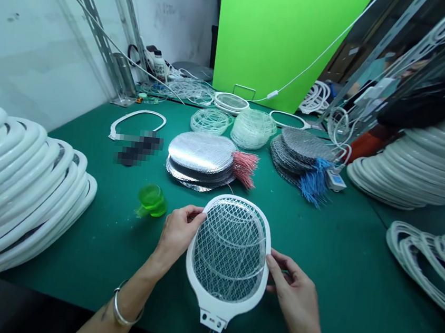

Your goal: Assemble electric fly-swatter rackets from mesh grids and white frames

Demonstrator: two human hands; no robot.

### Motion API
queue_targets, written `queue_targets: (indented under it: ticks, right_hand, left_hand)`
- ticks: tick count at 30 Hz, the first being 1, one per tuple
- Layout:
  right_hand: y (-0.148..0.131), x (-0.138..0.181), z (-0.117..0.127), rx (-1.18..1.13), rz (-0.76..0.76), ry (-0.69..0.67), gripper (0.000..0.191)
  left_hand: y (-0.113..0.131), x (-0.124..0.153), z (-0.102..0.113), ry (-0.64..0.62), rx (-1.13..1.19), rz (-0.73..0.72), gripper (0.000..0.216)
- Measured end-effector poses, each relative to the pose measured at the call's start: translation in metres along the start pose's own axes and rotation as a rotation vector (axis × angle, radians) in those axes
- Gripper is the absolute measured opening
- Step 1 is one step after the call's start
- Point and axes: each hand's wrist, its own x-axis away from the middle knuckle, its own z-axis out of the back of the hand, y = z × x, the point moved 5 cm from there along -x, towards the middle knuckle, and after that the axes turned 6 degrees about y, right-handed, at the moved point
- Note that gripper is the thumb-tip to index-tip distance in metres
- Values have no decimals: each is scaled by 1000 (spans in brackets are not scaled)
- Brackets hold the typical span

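Observation:
Between my hands is a white mosquito-swatter head (228, 252), an oval frame with metal mesh and pale plastic rings across it. Its slotted neck points toward me, and a red and a blue wire hang below. My left hand (179, 231) pinches the frame's upper left rim between thumb and fingers. On the other side, my right hand (293, 285) grips the right rim, thumb on top and fingers partly hidden behind. Just past the frame lies a stack of silver mesh sheets (202, 154) with red wires. A stack of grey mesh sheets (304, 148) with blue wires sits to its right.
Tall stacks of white frames stand at left (25, 183) and right (426, 156). A green cup (152, 200) is near my left hand. Clear plastic rings (252, 129) and a loose white frame (140, 113) lie farther back. A green board (283, 40) rises behind.

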Motion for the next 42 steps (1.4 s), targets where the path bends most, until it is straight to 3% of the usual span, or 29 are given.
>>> queue_targets:
  ticks: [5, 10, 25, 35, 42]
  right_hand:
    - [3, -4, 2, 139, 39, 22, 56]
    - [-2, -6, 6, 469, 66, 76, 53]
    - [-10, 6, -6, 886, 210, 173, 37]
    - [-3, 8, 0, 647, 187, 188, 39]
    - [0, 16, 1, 569, 178, 199, 42]
  left_hand:
    - [-5, 1, -1, 37, -105, -8, 27]
    - [-11, 3, -3, 27, -112, 13, 24]
    - [-4, 6, -7, 112, -451, -89, 15]
    - [-5, 24, 4, 26, -532, -37, 20]
    - [-8, 31, 1, 80, -574, -45, 20]
